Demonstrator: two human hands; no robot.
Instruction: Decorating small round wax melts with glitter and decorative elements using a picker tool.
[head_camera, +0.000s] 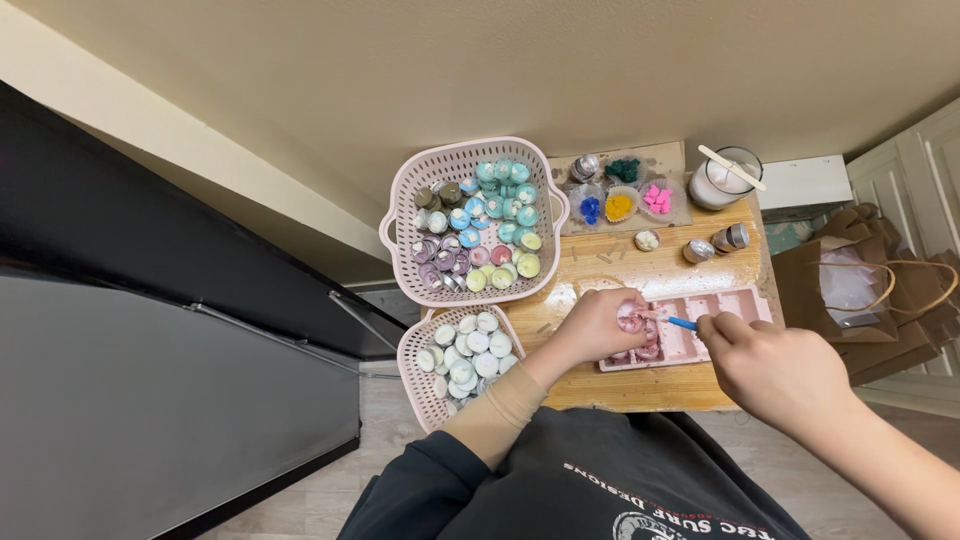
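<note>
My left hand (600, 325) holds a small pink tealight cup (631, 317) over the left end of a pink silicone mould tray (725, 306). My right hand (765, 365) grips a thin blue-tipped tool (680, 323) whose tip points at the cup. Both hands are above a small wooden table (640, 268). Several mould cells under my left hand hold pink pieces.
A large pink basket (400, 215) holds several coloured tealights; a smaller pink basket (412, 372) holds white ones. At the back sit cups of blue, yellow, pink and green bits (620, 200), a white candle jar with a stick (725, 178), and silver cups (730, 238). Brown paper bags (850, 290) stand right.
</note>
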